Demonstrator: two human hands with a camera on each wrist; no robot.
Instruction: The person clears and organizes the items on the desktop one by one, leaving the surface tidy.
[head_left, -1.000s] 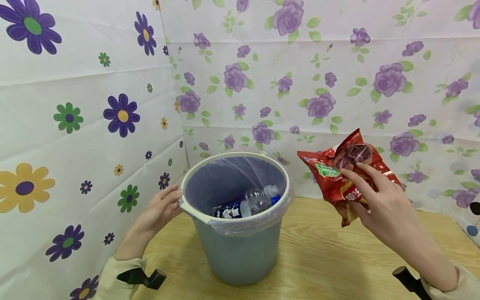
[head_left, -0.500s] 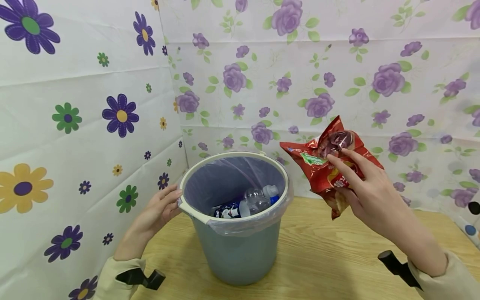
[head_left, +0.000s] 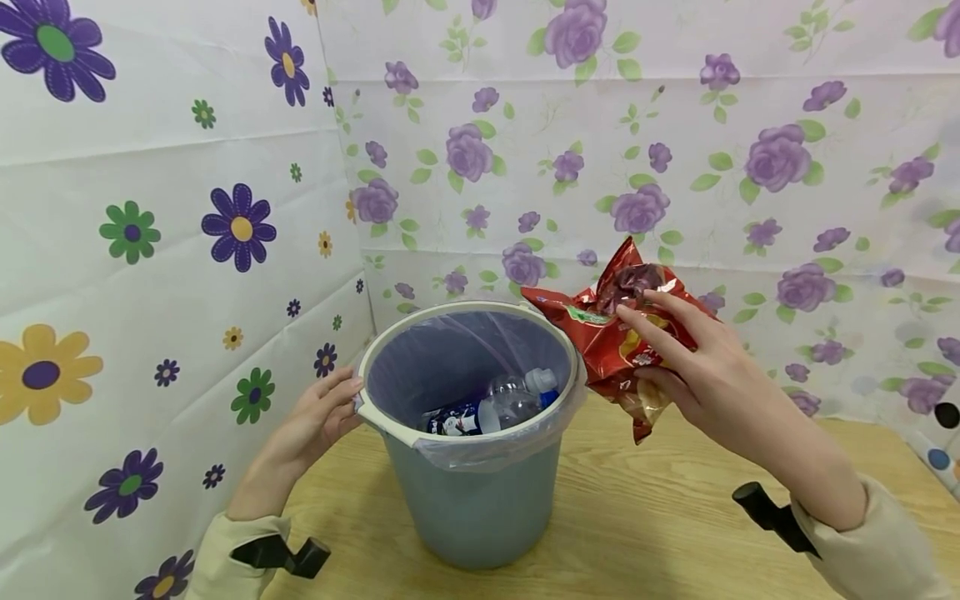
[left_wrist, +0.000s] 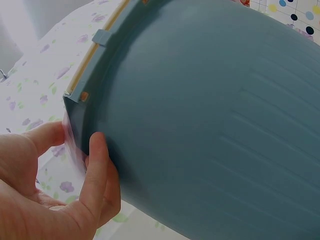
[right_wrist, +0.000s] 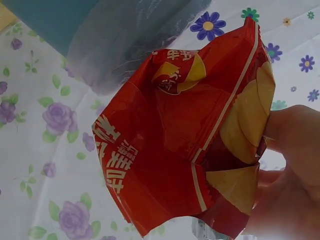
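Observation:
A blue-grey trash bin [head_left: 480, 508] with a cream rim and a clear plastic liner [head_left: 487, 454] stands on the wooden table. My left hand [head_left: 311, 425] grips the bin's left rim; the left wrist view shows its thumb and fingers [left_wrist: 97, 165] on either side of the edge. My right hand [head_left: 731, 396] pinches a crumpled red snack bag [head_left: 600, 346] in the air, its left corner overlapping the bin's right rim in the head view. Up close, the right wrist view shows the snack bag [right_wrist: 160, 135] with chips pictured along one side.
Inside the bin lie a clear plastic bottle [head_left: 517, 404] with a blue label piece and a dark-blue printed container [head_left: 453, 419]. Flowered sheets [head_left: 480, 125] hang at the left and back. The wooden tabletop [head_left: 645, 508] extends to the right of the bin.
My right hand has carried the red snack bag leftward, from well right of the bin to its right rim, tilting it slightly. The left hand and bin have stayed put.

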